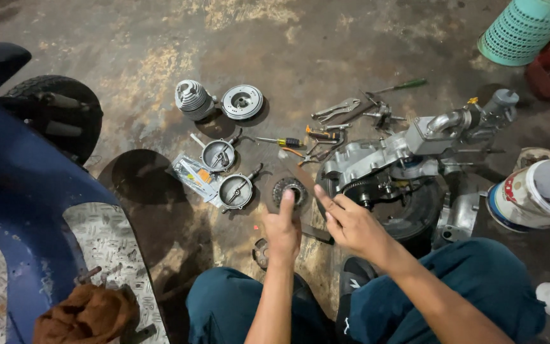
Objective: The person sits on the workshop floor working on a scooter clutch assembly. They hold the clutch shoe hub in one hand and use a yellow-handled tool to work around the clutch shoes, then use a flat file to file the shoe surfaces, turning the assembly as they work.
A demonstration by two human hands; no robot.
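Observation:
My left hand (pixel 282 230) is raised over the floor with its index finger pointing up and the other fingers curled, holding nothing. Its fingertip is just below a small round toothed part (pixel 289 189). My right hand (pixel 351 224) is spread, fingers reaching toward the dark drive side of a scooter engine (pixel 377 159) lying on the concrete. A dark belt (pixel 316 234) runs under that hand; I cannot tell if the hand touches it. My knees in teal trousers (pixel 479 280) frame both arms.
Two round brake plates (pixel 235 190) (pixel 218 155), a finned cylinder (pixel 192 99), a flywheel disc (pixel 242 102), screwdrivers (pixel 280 141) and locking pliers (pixel 335 109) lie on the floor. A blue scooter body (pixel 27 210) with a brown rag (pixel 84 315) is left. A white bucket (pixel 536 194) stands right.

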